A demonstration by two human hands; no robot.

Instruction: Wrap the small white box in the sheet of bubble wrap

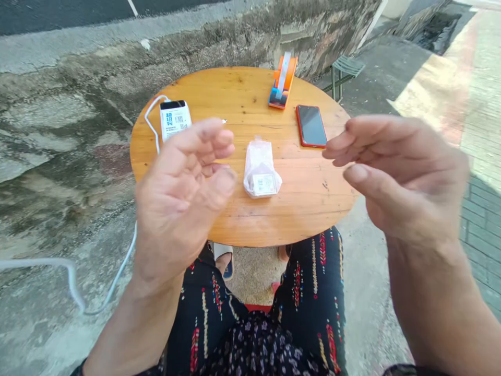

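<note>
A: We log the small plastic packet [261, 169] as our landmark; it lies flat near the middle of the round wooden table [313, 209], label end toward us. Both hands hover in the air on the near side of it, touching nothing.

B: Agreed. We note the left hand [182, 201] raised to the left of the packet, palm turned inward, fingers loosely curled and spread, nothing in its grasp. The right hand [399, 172] sits to the right of the packet, fingers bunched and pointing inward, thumb under them, also empty as far as we see.

A: We judge the 2 hands flank the packet because it is the item nearest both, centred between them.

B: Other items: a white power bank [175, 119] lies beyond and left of the packet, its white cable [117, 277] running off the table edge. A red-edged phone [311, 126] lies screen up beyond and right of the packet. An orange and blue holder [282, 82] stands at the far side, behind the packet.

A: Limits: we cannot read the packet's contents through the cloudy film, nor its label. The left fingers cover part of the power bank. The cable leaves the picture at the left. A small pale object just past the left fingertips is too small to identify.
</note>
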